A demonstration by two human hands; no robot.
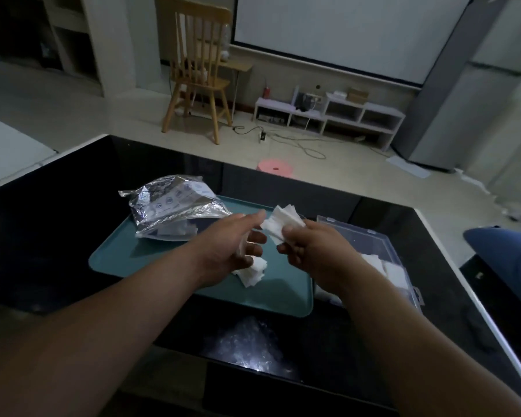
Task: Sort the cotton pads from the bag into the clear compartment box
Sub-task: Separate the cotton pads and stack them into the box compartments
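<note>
Right hand (301, 242) fingers pinching a cotton pad stack (283, 222), left hand (241, 242) fingers spread open, bag (175, 206) at ten o'clock, clear box (382, 251) at three.

The room is dim, with a pale tiled floor (109, 115). A light wooden spindle-back chair (197, 70) stands near the far wall, beside a large white projection screen (343, 28). Below the screen sits a low white open shelf unit (331, 115), with loose cables (292, 142) trailing across the floor. A round pink disc (274, 168) lies nearer the glossy black table (42, 224).
</note>
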